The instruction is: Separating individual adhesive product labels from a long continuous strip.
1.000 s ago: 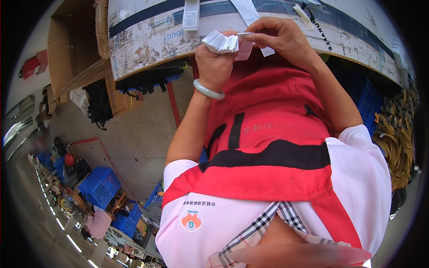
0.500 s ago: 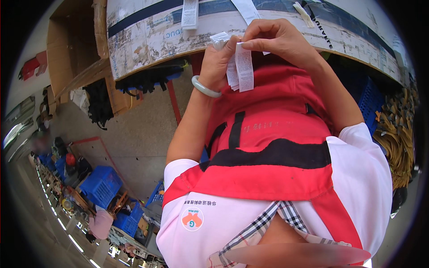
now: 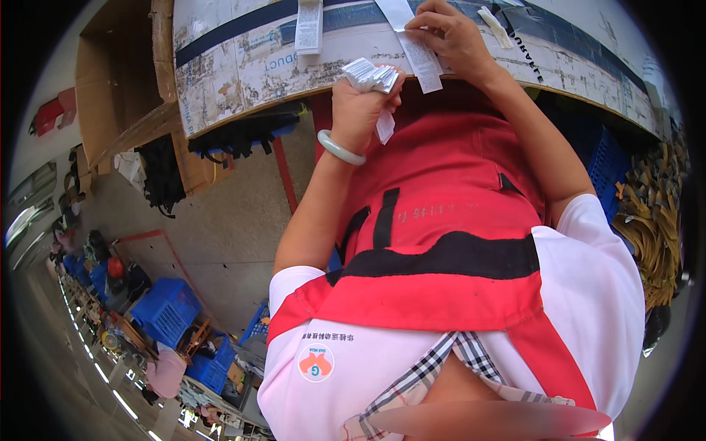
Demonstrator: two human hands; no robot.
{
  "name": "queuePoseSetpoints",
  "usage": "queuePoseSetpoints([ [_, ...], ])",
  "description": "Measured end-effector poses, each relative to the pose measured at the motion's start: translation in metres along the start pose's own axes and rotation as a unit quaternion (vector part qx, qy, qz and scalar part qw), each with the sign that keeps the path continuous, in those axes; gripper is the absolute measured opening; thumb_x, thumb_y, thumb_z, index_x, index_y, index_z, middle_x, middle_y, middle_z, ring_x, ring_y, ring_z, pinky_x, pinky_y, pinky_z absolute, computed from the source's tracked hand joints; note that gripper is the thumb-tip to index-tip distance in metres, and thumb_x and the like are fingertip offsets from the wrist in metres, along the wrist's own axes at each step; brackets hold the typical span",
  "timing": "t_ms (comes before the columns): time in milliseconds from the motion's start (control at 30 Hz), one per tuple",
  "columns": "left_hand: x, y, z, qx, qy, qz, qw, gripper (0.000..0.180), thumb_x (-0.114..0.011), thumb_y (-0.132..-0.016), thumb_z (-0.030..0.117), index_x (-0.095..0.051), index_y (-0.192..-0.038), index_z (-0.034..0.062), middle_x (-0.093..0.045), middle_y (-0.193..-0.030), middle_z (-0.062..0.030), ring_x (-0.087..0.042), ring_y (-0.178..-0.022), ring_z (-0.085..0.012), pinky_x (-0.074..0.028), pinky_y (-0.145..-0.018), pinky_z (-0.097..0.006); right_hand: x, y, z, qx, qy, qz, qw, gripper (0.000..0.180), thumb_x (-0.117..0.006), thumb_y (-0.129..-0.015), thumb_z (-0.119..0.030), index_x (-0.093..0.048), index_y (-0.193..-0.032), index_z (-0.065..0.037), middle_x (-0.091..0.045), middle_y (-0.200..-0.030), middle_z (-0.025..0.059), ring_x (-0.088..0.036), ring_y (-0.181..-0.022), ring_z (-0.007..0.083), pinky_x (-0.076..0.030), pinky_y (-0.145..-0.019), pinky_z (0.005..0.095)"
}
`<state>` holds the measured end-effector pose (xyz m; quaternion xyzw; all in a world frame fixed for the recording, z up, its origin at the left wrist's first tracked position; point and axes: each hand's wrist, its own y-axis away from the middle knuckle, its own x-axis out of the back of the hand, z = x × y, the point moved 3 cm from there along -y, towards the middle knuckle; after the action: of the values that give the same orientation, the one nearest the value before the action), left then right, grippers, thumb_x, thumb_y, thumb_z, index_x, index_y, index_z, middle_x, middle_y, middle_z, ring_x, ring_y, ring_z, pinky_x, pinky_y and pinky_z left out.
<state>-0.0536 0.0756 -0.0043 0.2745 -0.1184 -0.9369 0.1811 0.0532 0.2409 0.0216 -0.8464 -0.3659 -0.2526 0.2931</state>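
Note:
My left hand [image 3: 362, 109], with a pale green bangle [image 3: 340, 149] on the wrist, is shut on a bunch of small white paper labels [image 3: 370, 73], held just below the table edge. One label hangs down from the fist. My right hand [image 3: 450, 35] pinches a long white label strip [image 3: 421, 55] and holds it against the worn cardboard-covered table top [image 3: 243, 66]. Both forearms rise over my red apron [image 3: 441, 198].
Another white label strip [image 3: 309, 26] and a small twisted white piece [image 3: 494, 22] lie on the table top. An open cardboard box [image 3: 118, 88] stands at the left, with black items [image 3: 243, 136] under the table. Blue crates [image 3: 165, 309] sit lower left, and brown strips [image 3: 654, 220] at the right.
My right hand drew one strip from the bunch and carried it up onto the table top. My left hand stayed below with the remaining labels.

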Motion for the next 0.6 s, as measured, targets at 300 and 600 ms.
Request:
queuePoseSetpoints([
  [300, 0.001, 0.003, 0.031, -0.368, -0.301, 0.061, 0.878, 0.024, -0.068, -0.08, -0.005, -0.069, -0.104, -0.0003, -0.067, -0.084, -0.0015, -0.062, -0.076, -0.0098, -0.049, -0.068, -0.022, 0.014, 0.012, -0.055, 0.022, -0.131, -0.086, 0.987, 0.012, -0.066, -0.088, -0.01, -0.067, -0.099, -0.003, -0.061, -0.099, 0.0036, -0.058, -0.083, 0.0121, -0.048, -0.075, 0.0237],
  [600, -0.001, 0.01, 0.025, -0.181, -0.098, 0.025, 0.978, 0.02, -0.062, -0.081, -0.006, -0.067, -0.099, -0.0024, -0.066, -0.079, -0.0038, -0.06, -0.066, -0.0082, -0.048, -0.057, -0.021, 0.004, 0.025, -0.045, -0.154, -0.312, -0.174, 0.921, 0.019, -0.07, -0.087, -0.015, -0.064, -0.099, -0.002, -0.063, -0.079, 0.0019, -0.06, -0.072, 0.0077, -0.051, -0.067, 0.021],
])
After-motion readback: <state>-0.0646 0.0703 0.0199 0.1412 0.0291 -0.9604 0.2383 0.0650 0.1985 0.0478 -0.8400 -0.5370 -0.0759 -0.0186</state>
